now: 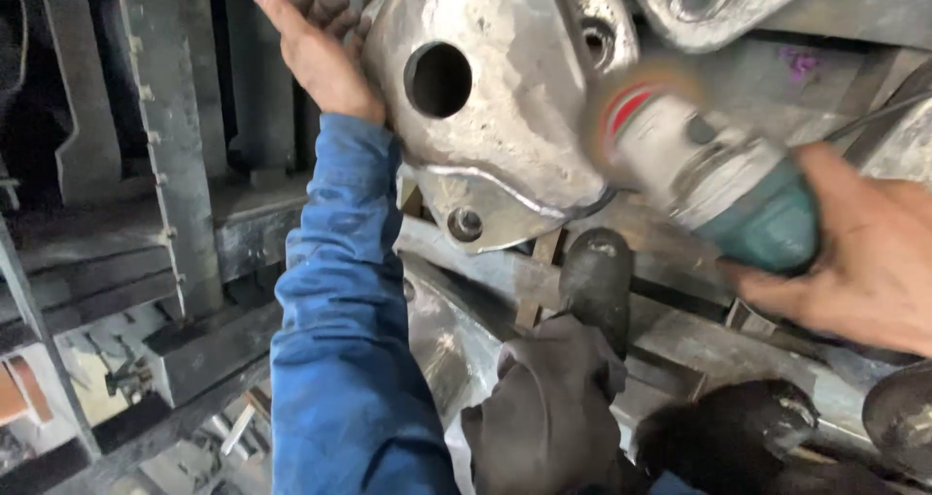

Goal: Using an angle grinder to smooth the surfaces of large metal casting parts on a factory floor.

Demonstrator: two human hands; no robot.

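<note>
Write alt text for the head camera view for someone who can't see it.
A right hand holds a green-bodied angle grinder with its blurred disc against a large grey metal casting with round holes. The left hand, on a blue-sleeved arm, braces the casting's left edge, and dark gloves lie below.

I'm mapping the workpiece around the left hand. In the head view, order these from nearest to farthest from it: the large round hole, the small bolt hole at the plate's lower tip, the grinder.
From the left hand:
1. Large round hole, just right.
2. Small bolt hole, lower right.
3. Grinder, far right, in the right hand.
</note>
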